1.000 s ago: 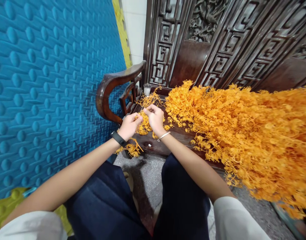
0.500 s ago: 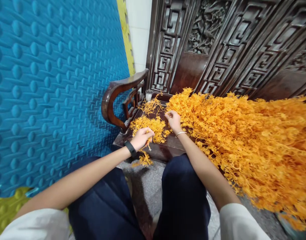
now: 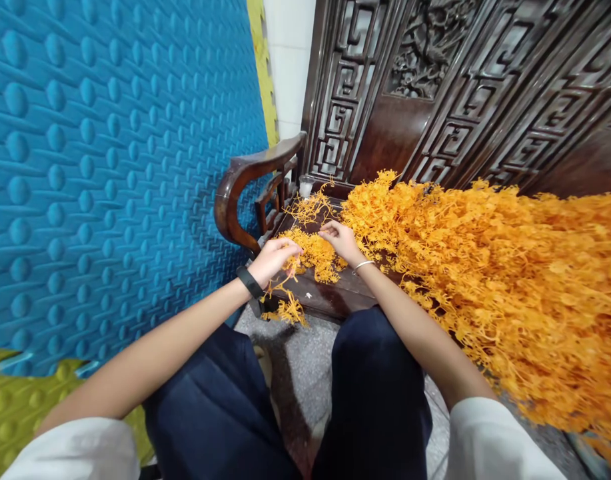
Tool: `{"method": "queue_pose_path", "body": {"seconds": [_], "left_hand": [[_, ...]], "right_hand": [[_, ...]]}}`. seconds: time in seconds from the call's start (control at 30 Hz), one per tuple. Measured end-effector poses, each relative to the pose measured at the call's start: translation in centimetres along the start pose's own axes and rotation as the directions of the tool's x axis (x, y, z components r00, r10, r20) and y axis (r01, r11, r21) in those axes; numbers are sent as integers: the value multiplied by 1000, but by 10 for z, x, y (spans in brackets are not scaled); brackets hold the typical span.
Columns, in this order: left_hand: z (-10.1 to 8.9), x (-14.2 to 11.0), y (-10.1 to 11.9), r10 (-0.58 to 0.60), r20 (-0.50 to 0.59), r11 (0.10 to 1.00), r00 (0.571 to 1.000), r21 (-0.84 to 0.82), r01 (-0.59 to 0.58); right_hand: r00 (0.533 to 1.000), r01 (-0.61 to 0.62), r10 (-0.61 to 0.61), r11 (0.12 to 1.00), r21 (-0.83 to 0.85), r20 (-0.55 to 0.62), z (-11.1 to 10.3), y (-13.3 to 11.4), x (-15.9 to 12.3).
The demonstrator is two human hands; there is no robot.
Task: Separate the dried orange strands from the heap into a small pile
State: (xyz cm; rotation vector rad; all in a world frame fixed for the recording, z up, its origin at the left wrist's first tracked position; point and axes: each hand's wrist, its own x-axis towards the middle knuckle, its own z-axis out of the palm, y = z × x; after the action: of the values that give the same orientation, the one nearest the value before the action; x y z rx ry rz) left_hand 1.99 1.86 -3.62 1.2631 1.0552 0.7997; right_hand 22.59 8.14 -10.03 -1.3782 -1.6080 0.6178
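Observation:
My left hand (image 3: pixel 274 261), with a dark band at the wrist, pinches an orange plastic flower sprig (image 3: pixel 289 308) whose stems hang below the fingers, past the seat's front edge. Close by on the right, my right hand (image 3: pixel 341 241) has its thumb and fingertips pressed together; whatever they hold is too small to make out. Beneath and between both hands lies a small heap of orange sprigs (image 3: pixel 326 268) on the dark wooden seat (image 3: pixel 330 293). A tiny white piece (image 3: pixel 308 295) shows near the seat's front edge.
A big mass of orange plastic flowers (image 3: pixel 510 267) covers the right side. Thin orange stems (image 3: pixel 310 208) lie behind the hands, near a clear cup (image 3: pixel 306 185). The curved armrest (image 3: pixel 230 193) and carved backrest (image 3: pixel 395 137) border the seat. Blue foam matting (image 3: pixel 110 167) stands left.
My left hand has risen slightly, and my right hand has moved left towards it. The white piece, earlier by the hanging stems, now shows apart from them. The view has shifted a little.

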Motion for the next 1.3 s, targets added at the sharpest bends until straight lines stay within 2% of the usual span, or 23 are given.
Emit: {"method": "queue_pose_path", "body": {"seconds": [0.17, 0.3, 0.4, 0.5, 0.63, 0.77, 0.83, 0.97, 1.1, 1.3], "left_hand": [[-11, 0, 10, 37, -69, 999, 997, -14, -38], [-17, 2, 16, 55, -34, 993, 998, -101, -59], [-21, 4, 17, 93, -25, 983, 995, -158, -95], [-23, 6, 17, 131, -21, 976, 991, -175, -132], [-23, 8, 14, 142, -29, 975, 989, -167, -145], [-24, 9, 9, 171, 3, 970, 985, -173, -168], [-25, 10, 8, 205, 21, 967, 979, -157, -199], [-25, 10, 5, 270, 59, 955, 961, -139, -260], [-23, 7, 6, 289, 82, 948, 954, -163, -274], [-20, 1, 12, 238, 10, 959, 971, -160, -233]], "right_hand": [[998, 10, -10, 1000, -6, -68, 1, 2, 3], [994, -1, 13, 994, 107, -108, -1, -8, 2], [998, 13, -1, 986, 163, -70, -2, -23, -5], [999, 11, -18, 971, 238, 29, -1, -43, -16], [990, 90, -120, 942, 323, 74, 3, -74, -33], [948, 259, -298, 925, 277, 109, 10, -92, -43], [933, 299, -335, 924, 241, 130, 14, -94, -45], [955, 256, -282, 940, 224, 95, 20, -92, -45], [965, 239, -254, 952, 192, 60, 20, -92, -45], [962, 258, -267, 955, 150, 47, 20, -92, -46]]}}
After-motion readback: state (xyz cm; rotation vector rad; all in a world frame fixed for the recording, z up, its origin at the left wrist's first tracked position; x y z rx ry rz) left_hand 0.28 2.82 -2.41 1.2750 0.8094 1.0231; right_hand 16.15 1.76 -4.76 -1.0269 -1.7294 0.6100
